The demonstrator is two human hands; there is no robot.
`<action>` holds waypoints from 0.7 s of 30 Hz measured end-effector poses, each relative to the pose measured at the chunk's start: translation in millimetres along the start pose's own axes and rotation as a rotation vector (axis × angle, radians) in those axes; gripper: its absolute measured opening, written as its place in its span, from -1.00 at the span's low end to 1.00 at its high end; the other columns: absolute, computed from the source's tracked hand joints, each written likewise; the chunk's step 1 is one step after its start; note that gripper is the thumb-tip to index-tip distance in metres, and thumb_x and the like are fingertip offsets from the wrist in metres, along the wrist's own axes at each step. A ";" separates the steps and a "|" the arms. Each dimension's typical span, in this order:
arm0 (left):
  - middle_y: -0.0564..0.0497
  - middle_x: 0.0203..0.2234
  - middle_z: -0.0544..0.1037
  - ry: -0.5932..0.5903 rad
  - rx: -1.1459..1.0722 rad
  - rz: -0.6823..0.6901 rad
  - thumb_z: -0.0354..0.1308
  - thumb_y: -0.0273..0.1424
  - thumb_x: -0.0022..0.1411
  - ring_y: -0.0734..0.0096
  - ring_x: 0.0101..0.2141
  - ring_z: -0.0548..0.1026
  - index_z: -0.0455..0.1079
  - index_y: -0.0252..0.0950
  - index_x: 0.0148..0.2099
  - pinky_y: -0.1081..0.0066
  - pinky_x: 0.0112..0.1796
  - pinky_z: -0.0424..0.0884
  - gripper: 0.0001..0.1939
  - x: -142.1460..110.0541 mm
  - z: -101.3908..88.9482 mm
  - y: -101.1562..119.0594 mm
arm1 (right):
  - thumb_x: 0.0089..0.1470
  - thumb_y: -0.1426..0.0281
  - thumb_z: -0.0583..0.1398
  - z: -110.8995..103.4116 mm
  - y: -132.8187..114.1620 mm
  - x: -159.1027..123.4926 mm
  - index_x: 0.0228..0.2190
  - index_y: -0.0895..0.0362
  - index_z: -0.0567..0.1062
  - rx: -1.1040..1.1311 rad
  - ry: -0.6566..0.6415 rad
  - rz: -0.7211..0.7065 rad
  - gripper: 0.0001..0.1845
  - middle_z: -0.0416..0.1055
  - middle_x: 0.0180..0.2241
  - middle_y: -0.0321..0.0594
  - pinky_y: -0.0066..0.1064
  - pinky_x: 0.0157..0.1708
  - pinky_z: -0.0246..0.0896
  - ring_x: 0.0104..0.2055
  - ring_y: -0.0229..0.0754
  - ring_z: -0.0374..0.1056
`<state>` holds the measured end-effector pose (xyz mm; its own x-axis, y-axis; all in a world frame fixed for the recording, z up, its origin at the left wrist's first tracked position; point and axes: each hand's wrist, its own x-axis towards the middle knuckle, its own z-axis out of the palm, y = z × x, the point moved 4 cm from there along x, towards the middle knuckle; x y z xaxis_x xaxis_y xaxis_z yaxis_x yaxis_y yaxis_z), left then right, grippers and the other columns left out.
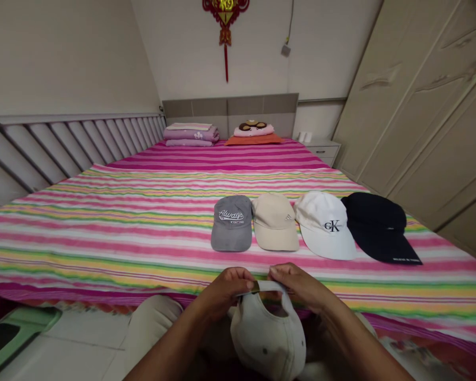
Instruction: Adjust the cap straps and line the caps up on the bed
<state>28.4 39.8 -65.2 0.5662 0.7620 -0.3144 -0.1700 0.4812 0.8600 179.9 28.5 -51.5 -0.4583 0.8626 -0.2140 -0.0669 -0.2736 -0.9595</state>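
A pale baseball cap hangs from both my hands above my lap, its back strap uppermost and its rear opening in view. My left hand pinches the strap near its buckle. At the strap's other side, my right hand grips with thumb and fingers. Beyond them several caps lie in a row on the striped bed: a grey cap, a beige cap, a white cap and a black cap. Their brims point towards me.
The striped bedspread stretches away to folded purple bedding and an orange-and-pink pile by the headboard. A slatted rail runs along the left. On the right stands a wardrobe. A green stool is at lower left.
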 end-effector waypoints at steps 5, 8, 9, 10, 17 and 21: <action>0.04 -0.64 0.40 -0.081 0.046 -0.036 0.25 -0.36 -0.12 0.63 -0.67 0.24 0.44 -0.43 -0.38 0.54 -0.60 0.08 -0.76 0.8 -2.4 -1.7 | -0.10 0.09 0.17 -1.6 -4.2 -0.9 -0.62 0.23 0.37 0.148 0.082 -0.015 -0.58 0.18 -0.77 -0.40 -0.53 -0.68 -0.23 -0.71 -0.43 -0.06; 0.03 -0.62 0.42 -0.114 0.029 -0.043 0.27 -0.38 -0.13 0.61 -0.66 0.26 0.45 -0.41 -0.36 0.52 -0.57 0.11 -0.76 0.8 -2.4 -1.9 | -0.15 0.12 0.22 -1.0 -7.2 -2.3 -0.62 0.24 0.39 0.189 0.094 -0.013 -0.61 0.19 -0.78 -0.40 -0.53 -0.68 -0.24 -0.72 -0.44 -0.06; 0.03 -0.62 0.42 -0.124 0.021 -0.041 0.27 -0.38 -0.14 0.60 -0.65 0.26 0.45 -0.41 -0.36 0.51 -0.56 0.12 -0.76 0.9 -2.2 -2.0 | -0.16 0.13 0.23 -1.0 -7.7 -2.6 -0.62 0.24 0.40 0.197 0.100 -0.012 -0.62 0.19 -0.78 -0.40 -0.53 -0.68 -0.25 -0.73 -0.44 -0.06; 0.03 -0.62 0.42 -0.135 0.016 -0.037 0.27 -0.38 -0.15 0.60 -0.65 0.27 0.45 -0.40 -0.37 0.51 -0.56 0.12 -0.76 1.0 -1.8 -2.1 | -0.17 0.14 0.24 -1.0 -8.1 -2.8 -0.63 0.24 0.40 0.204 0.106 -0.013 -0.62 0.19 -0.78 -0.40 -0.53 -0.68 -0.26 -0.73 -0.44 -0.07; 0.07 -0.66 0.36 -0.167 0.041 0.016 0.28 -0.35 -0.16 0.63 -0.66 0.21 0.42 -0.40 -0.44 0.53 -0.57 0.05 -0.78 2.0 -1.0 -1.0 | -0.20 0.18 0.27 0.5 -13.1 -3.5 -0.66 0.23 0.39 0.239 0.153 -0.029 -0.66 0.23 -0.79 -0.37 -0.52 -0.68 -0.27 -0.74 -0.44 -0.04; 0.09 -0.65 0.33 -0.175 0.011 -0.034 0.28 -0.34 -0.16 0.63 -0.66 0.20 0.37 -0.38 -0.45 0.54 -0.59 0.03 -0.77 0.1 1.4 -1.1 | -0.22 0.21 0.28 2.3 -13.2 -2.0 -0.67 0.22 0.39 0.274 0.179 -0.027 -0.67 0.23 -0.80 -0.37 -0.53 -0.69 -0.28 -0.76 -0.44 -0.04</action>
<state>29.8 38.7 -65.6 0.7035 0.6577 -0.2693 -0.1402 0.4999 0.8547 179.7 29.4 -38.1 -0.2916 0.9257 -0.2411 -0.3238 -0.3327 -0.8857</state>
